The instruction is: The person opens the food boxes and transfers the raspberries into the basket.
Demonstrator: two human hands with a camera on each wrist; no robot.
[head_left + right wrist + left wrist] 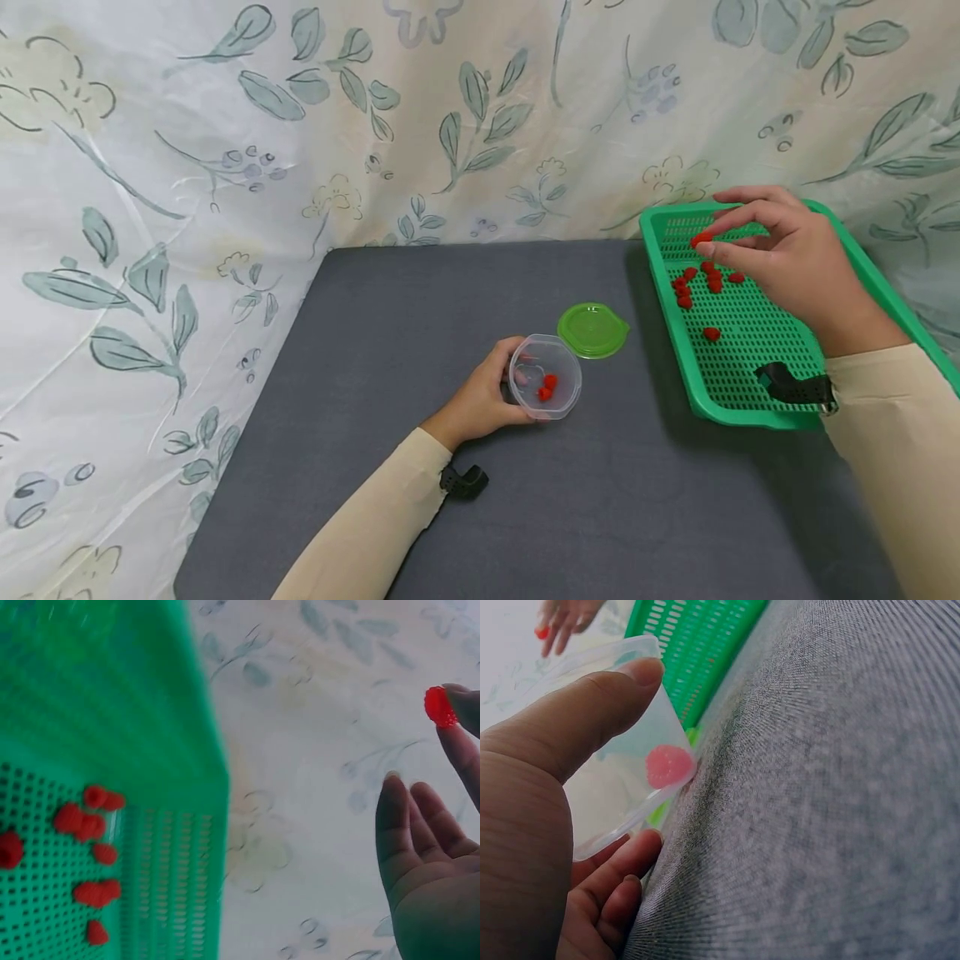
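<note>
My left hand [480, 396] holds a clear plastic tub [566, 392], thumb on one side and fingers on the other. Inside the tub lie a few red raspberries [546, 392]; one raspberry [667, 766] shows pink through the wall in the left wrist view. Above the far part of a green basket [693, 392], my right hand [795, 258] pinches a single raspberry [439, 706] between thumb and index finger, the other fingers extended. Several more raspberries [94, 892] lie on the basket's perforated floor, mostly near its far end.
A round green lid [592, 331] lies on the dark grey table [420, 308] between tub and basket. Behind and to the left hangs a leaf-patterned cloth [450, 125]. The basket stands at the table's right side. Black straps [463, 482] sit at both wrists.
</note>
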